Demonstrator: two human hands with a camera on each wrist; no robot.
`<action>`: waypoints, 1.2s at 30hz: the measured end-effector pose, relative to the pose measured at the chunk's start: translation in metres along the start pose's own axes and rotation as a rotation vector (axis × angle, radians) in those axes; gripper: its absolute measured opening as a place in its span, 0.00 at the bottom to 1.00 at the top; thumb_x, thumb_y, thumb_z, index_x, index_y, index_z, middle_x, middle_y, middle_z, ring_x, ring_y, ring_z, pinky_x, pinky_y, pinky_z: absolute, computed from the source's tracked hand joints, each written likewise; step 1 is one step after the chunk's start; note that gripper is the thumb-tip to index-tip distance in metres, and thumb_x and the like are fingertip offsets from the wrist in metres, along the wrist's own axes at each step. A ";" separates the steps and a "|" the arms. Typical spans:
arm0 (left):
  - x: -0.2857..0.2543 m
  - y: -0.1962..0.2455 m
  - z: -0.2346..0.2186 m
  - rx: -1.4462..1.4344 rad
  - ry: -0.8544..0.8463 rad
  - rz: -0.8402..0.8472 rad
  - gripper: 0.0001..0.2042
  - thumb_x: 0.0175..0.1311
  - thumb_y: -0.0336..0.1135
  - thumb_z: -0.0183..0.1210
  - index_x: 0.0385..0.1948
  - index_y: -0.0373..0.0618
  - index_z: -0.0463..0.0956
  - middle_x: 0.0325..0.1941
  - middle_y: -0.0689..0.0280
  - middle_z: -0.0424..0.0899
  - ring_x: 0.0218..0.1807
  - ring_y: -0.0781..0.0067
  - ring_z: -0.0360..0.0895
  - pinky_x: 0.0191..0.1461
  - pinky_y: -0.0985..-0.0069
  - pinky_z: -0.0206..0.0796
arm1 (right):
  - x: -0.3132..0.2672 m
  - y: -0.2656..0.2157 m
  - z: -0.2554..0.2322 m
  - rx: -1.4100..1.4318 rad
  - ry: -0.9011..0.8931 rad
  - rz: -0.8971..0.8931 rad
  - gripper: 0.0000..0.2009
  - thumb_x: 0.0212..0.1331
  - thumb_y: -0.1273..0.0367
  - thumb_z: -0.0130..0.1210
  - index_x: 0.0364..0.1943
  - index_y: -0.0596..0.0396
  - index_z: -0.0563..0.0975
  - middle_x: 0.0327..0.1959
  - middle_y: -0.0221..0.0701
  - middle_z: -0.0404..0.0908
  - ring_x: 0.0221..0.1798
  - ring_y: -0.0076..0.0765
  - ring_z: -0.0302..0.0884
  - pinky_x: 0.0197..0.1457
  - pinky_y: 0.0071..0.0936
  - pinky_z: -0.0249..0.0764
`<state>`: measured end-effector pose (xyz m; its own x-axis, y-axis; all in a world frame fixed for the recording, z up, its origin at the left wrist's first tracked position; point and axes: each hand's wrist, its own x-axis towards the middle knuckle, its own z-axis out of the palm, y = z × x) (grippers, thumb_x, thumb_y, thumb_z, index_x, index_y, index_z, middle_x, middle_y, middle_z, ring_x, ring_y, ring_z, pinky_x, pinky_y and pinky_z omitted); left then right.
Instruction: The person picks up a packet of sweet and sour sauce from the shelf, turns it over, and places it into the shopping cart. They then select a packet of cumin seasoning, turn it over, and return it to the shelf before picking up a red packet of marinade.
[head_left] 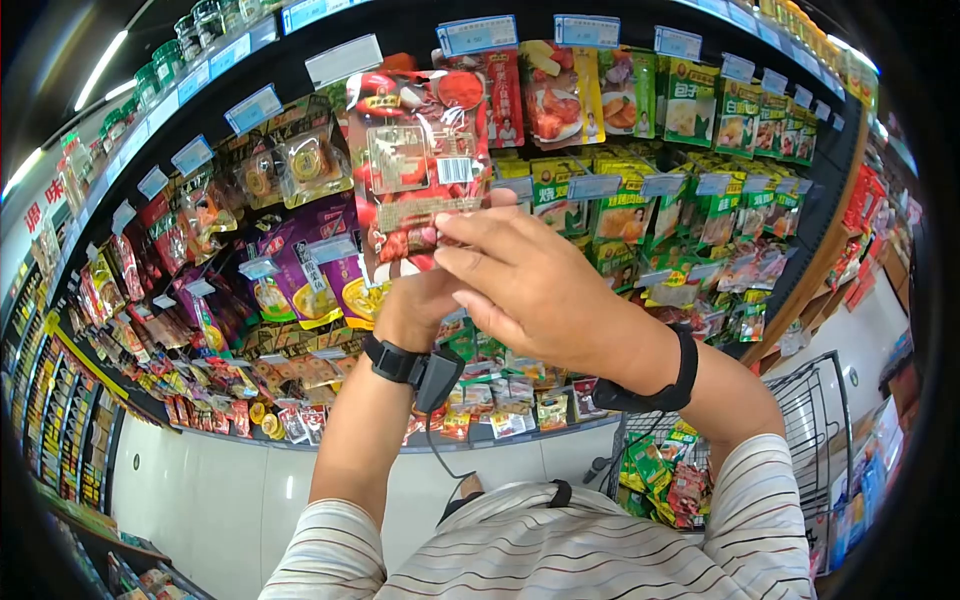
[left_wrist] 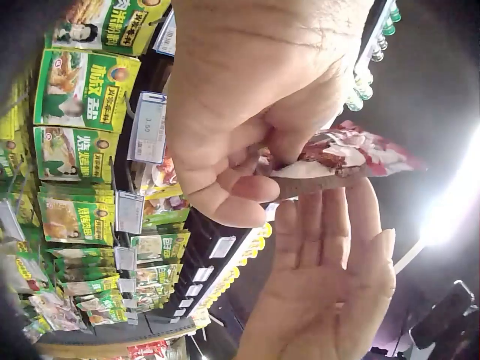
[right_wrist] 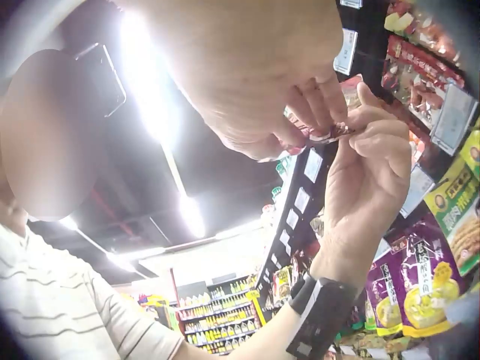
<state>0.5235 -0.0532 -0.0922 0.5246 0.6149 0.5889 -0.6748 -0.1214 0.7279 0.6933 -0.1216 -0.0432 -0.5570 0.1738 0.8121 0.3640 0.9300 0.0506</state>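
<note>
On the green packets [head_left: 685, 105] at two o'clock in the head view the characters 包子 stood near the top. Red characters 调味 ran along the wall sign [head_left: 42, 205] at nine o'clock, partly cut off. The red packet [head_left: 418, 160] held up at twelve o'clock bore a barcode label, its digits too small to read. In the left wrist view a green packet [left_wrist: 84, 94] at ten o'clock carried large yellow characters, blurred, and the price tag [left_wrist: 150, 127] beside it showed digits that looked like 3.50.
</note>
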 end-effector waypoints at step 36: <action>-0.035 0.008 -0.004 -0.043 0.229 -0.139 0.22 0.74 0.44 0.49 0.63 0.39 0.68 0.64 0.54 0.74 0.64 0.59 0.73 0.69 0.61 0.66 | -0.004 -0.023 0.005 0.041 0.020 -0.052 0.18 0.49 0.72 0.64 0.47 0.60 0.77 0.55 0.42 0.76 0.56 0.50 0.75 0.65 0.49 0.70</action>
<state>0.4975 -0.0726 -0.1084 0.4860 0.7842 0.3858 -0.6282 0.0066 0.7780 0.6836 -0.1417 -0.0506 -0.5594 0.1193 0.8203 0.3044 0.9500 0.0694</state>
